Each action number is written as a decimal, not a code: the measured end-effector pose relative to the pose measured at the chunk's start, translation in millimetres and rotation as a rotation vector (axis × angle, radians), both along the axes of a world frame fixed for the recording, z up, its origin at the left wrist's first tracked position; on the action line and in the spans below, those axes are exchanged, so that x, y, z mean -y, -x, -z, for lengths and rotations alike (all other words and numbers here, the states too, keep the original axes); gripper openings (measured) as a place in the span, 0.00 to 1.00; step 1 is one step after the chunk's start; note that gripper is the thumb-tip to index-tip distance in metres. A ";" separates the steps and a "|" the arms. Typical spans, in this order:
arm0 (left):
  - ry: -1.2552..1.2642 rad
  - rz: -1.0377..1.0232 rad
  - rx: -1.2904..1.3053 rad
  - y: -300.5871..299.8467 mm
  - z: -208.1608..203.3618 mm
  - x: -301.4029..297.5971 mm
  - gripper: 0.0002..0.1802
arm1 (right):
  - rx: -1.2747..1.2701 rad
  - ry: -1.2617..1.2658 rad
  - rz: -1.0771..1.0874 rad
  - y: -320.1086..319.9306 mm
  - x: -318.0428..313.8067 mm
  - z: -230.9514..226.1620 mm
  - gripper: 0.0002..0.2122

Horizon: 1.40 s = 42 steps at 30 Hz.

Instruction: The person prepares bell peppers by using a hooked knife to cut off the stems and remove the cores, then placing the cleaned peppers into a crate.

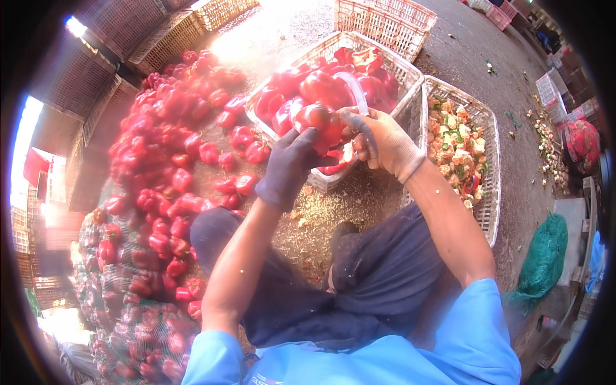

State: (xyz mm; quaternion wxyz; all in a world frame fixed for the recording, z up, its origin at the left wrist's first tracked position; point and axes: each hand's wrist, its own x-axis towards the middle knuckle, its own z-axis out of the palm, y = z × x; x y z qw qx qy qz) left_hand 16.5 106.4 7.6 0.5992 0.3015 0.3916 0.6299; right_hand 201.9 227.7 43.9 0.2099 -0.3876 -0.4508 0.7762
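Observation:
My left hand (289,168), in a dark glove, is closed around a red bell pepper (319,122) above the near side of a white crate. Close against the pepper's right side is my right hand (388,142), in a pale glove with dark fingers. It grips a knife whose curved, light blade (354,90) points up and away; the handle is hidden in the fingers. Below the two hands, the white crate (326,181) holds many red peppers, some of them cut open. A second crate (493,168) to the right contains pale pepper cores with green bits.
A large heap of red peppers (154,141) covers the ground on the left, beside a net sack (135,314) of peppers. Stacked crates stand at the far left and behind the white crate (385,25). A green net bag (542,253) lies at the right.

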 end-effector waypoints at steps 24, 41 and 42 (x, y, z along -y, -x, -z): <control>0.190 -0.261 0.124 7.1 -1.6 8.8 0.26 | 0.403 -1.407 -0.089 5.7 22.3 21.0 0.18; 0.256 -0.302 -0.216 -24.7 -40.2 16.5 0.25 | 0.534 -1.398 -0.136 35.0 36.8 35.8 0.10; 0.223 -0.300 -0.226 -20.4 -36.4 15.7 0.24 | 0.498 -1.327 -0.152 37.8 40.5 27.5 0.10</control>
